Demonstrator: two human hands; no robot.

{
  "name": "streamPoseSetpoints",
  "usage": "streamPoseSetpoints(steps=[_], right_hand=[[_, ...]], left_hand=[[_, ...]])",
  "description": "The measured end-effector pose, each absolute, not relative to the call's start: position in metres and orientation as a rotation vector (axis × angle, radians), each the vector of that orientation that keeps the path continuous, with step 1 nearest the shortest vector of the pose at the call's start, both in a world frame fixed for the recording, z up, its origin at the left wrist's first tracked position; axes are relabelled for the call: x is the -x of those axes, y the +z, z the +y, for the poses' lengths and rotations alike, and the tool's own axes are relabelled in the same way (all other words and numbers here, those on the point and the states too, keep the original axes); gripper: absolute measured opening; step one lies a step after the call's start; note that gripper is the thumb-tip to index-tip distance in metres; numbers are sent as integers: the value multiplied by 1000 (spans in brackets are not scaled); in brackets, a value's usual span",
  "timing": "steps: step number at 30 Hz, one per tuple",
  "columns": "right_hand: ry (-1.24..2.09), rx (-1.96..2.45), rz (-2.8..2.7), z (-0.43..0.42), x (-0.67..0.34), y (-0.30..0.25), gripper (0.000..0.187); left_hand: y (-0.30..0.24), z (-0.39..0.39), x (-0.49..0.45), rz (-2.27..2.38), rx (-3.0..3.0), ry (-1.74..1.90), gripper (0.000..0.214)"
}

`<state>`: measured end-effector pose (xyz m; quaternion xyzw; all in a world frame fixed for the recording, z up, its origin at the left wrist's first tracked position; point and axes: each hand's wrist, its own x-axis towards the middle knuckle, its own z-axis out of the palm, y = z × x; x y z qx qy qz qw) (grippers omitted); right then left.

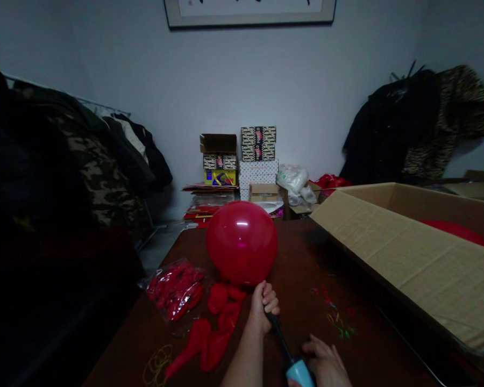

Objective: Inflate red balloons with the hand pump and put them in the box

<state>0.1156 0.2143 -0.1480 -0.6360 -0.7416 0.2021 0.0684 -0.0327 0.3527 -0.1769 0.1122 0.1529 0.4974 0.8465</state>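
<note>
An inflated red balloon [242,242] stands above the dark wooden table [302,263], its neck on the black nozzle of a hand pump [292,355]. My left hand [263,306] is closed round the balloon's neck and the nozzle tip. My right hand [326,363] grips the pump's light blue body at the bottom edge, fingers curled over it. Several limp red balloons [215,328] lie on the table just left of my left hand.
A clear bag of red balloons [174,287] lies at the left. Yellow rubber bands [158,364] and coloured bands [336,320] are scattered about. A big open cardboard box [411,252] fills the right. Stacked boxes [242,164] and clothes racks stand behind.
</note>
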Motion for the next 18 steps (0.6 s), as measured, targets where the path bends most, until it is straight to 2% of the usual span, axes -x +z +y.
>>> streamPoseSetpoints(steps=[2, 8, 18], right_hand=[[604, 1898, -2221, 221, -107, -135, 46], [534, 1862, -2067, 240, -84, -127, 39], [525, 1930, -2036, 237, -82, -130, 52]], left_hand=[[-176, 352, 33, 322, -240, 1059, 44], [-176, 352, 34, 339, -279, 1038, 43], [-180, 354, 32, 360, -301, 1043, 42]])
